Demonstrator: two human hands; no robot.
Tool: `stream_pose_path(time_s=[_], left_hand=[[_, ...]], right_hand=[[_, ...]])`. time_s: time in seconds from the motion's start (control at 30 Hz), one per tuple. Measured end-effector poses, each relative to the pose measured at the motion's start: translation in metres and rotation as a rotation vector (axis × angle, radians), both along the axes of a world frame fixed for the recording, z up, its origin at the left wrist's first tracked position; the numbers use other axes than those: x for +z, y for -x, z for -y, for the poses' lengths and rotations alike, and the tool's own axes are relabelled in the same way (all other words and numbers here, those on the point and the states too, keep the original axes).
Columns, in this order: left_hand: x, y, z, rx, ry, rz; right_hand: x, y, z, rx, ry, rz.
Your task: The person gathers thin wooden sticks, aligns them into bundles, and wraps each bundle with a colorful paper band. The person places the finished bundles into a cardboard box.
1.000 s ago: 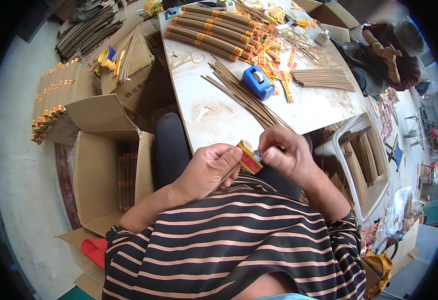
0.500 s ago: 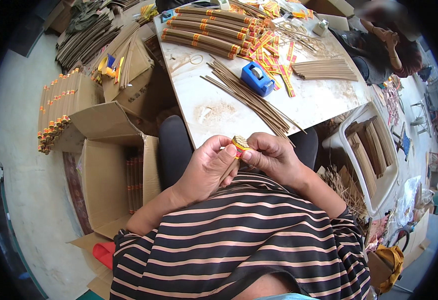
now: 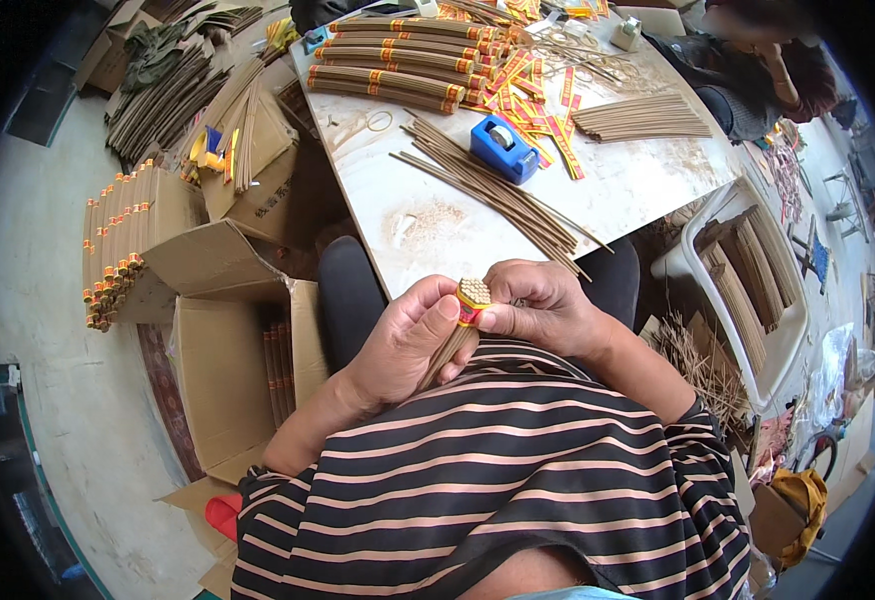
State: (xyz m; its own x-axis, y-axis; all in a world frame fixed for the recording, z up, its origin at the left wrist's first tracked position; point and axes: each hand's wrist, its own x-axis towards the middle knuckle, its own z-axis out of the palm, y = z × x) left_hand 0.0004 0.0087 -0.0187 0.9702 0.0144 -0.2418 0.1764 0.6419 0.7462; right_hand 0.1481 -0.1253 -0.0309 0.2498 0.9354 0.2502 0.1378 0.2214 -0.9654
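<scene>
Close in front of my body I hold a bundle of incense sticks (image 3: 475, 291), its cut ends facing up. A red and yellow paper band (image 3: 470, 313) goes round the bundle just below those ends. My left hand (image 3: 405, 335) is closed around the sticks, with its thumb against the band. The thumb and fingers of my right hand (image 3: 550, 308) pinch the band from the other side. The lower part of the bundle is hidden by my left hand and shirt. Loose incense sticks (image 3: 493, 190) and a blue tape dispenser (image 3: 505, 148) lie beyond on the white table (image 3: 413, 262).
Banded bundles (image 3: 388, 80), loose paper bands (image 3: 561, 130) and a stick pile (image 3: 643, 118) occupy the table's far part. An open carton (image 3: 220, 375) stands left, a white bin (image 3: 796, 330) of sticks right. More bundles (image 3: 118, 245) stack far left; another person (image 3: 703, 75) sits far right.
The bundle's cut ends face my view a little more now, and both hands keep their hold. My view has shifted slightly. The other person's arm has moved.
</scene>
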Motion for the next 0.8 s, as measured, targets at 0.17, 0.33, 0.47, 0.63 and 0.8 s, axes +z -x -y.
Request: stream_pose_path(time_s=[0.17,0.33,0.47,0.63,0.8], left_hand=[[0.0,-0.002,-0.001,-0.039,0.019,0.02],[0.007,-0.004,-0.003,-0.159,0.052,0.077],[0.013,-0.007,-0.001,-0.194,0.207,0.044],[0.002,-0.008,-0.006,-0.153,0.185,0.058],[0.009,-0.006,0.001,-0.023,-0.324,0.091]], right_hand=[[-0.002,-0.001,0.0,-0.033,0.015,-0.007],[-0.002,-0.007,-0.003,-0.007,0.089,-0.087],[-0.004,-0.009,-0.01,0.073,-0.172,0.053],[0.0,-0.005,-0.002,-0.044,-0.09,0.034],[0.007,-0.002,0.0,-0.127,-0.054,0.072]])
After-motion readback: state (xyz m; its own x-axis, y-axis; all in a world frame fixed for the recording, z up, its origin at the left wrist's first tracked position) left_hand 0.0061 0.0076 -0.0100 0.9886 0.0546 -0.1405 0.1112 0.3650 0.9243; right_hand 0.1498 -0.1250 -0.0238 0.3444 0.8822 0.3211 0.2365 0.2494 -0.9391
